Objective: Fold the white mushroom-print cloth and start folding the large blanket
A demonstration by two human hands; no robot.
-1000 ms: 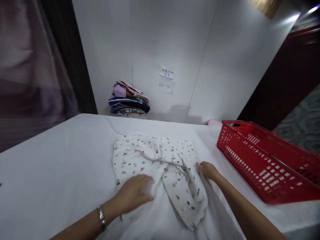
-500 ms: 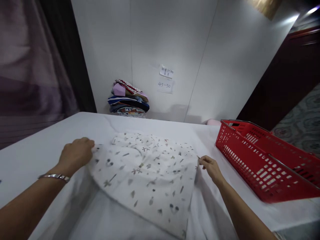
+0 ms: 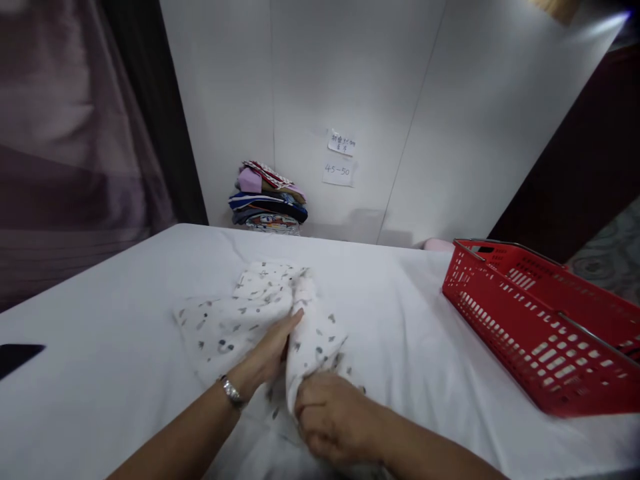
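Observation:
A white cloth [image 3: 235, 323] with small grey and brown prints lies on the white-covered table, its right part gathered into an upright fold. My left hand [image 3: 267, 353] rests against the left side of this fold, with a digit stretched out along it; its other fingers are partly hidden. Close to the table's near edge, my right hand [image 3: 327, 413] is closed around the bunched near end of the cloth. A silver bracelet [image 3: 231, 390] circles my left wrist.
A red plastic basket [image 3: 520, 333] with metal handles stands at the right. Folded fabrics [image 3: 270, 200] are stacked against the back wall, beside paper notes [image 3: 339, 172]. A dark flat object [image 3: 20, 357] lies at the left edge. A curtain [image 3: 65, 153] hangs at the left.
The cloth was spread wide between both hands and is now bunched in the middle. My left hand has moved right, my right hand left and nearer to me.

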